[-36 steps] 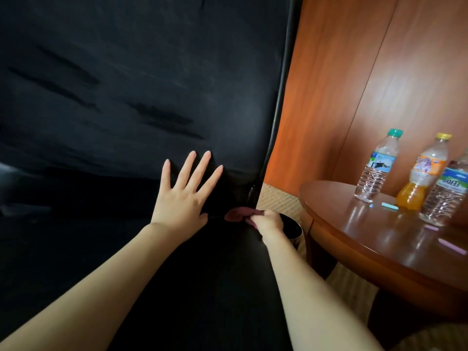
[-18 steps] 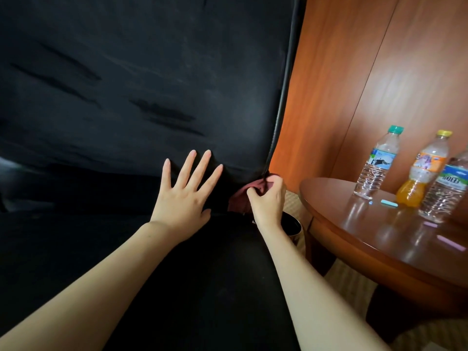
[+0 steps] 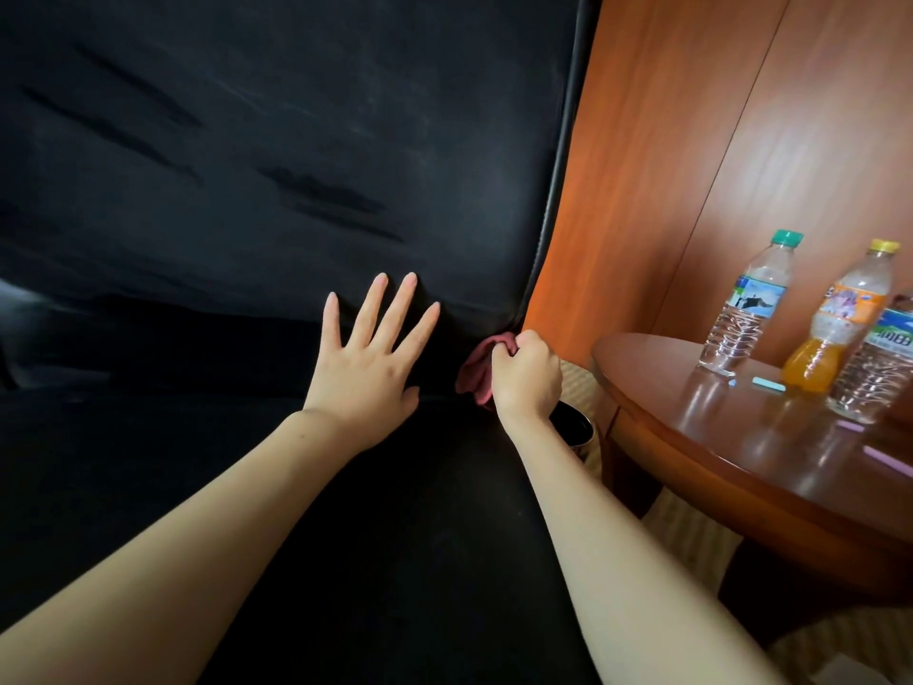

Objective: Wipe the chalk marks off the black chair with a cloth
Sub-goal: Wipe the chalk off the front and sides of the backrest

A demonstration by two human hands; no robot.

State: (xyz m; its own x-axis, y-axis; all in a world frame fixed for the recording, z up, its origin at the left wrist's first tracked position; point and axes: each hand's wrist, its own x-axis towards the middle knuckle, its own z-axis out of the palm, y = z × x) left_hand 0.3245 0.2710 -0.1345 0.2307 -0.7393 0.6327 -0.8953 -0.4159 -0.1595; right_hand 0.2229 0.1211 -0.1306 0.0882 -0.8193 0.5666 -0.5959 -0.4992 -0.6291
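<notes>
Chair: black chair (image 3: pixel 276 155) fills the left and middle of the view, its backrest upright, the seat running toward the camera; faint pale streaks and darker smears show on the backrest.
Cloth: pink cloth (image 3: pixel 473 370) is bunched at the crease where backrest meets seat, at the chair's right edge, touching the black fabric.
Right hand: right hand (image 3: pixel 526 375) has its fingers (image 3: pixel 499 355) curled tight round the cloth, gripping it against the lower backrest.
Left hand: left hand (image 3: pixel 368 358) lies flat on the chair just left of the cloth, its fingers straight and spread, holding nothing.
Bin: a dark round bin (image 3: pixel 573 425) sits on the floor between chair and desk, mostly hidden by the right wrist.
Desk: round wooden desk (image 3: pixel 716 467) stands to the right, near the chair.
Bottles: three bottles stand upright on the desk: green-capped (image 3: pixel 751 309), yellow-capped with orange drink (image 3: pixel 840 318), and a third (image 3: pixel 879 363) cut off by the frame.
Chalk: a blue chalk (image 3: pixel 768 385) lies by the bottles; two pink chalks (image 3: pixel 884 459) lie nearer the desk's edge.
Wall: wood wall (image 3: pixel 691 140) stands behind.
</notes>
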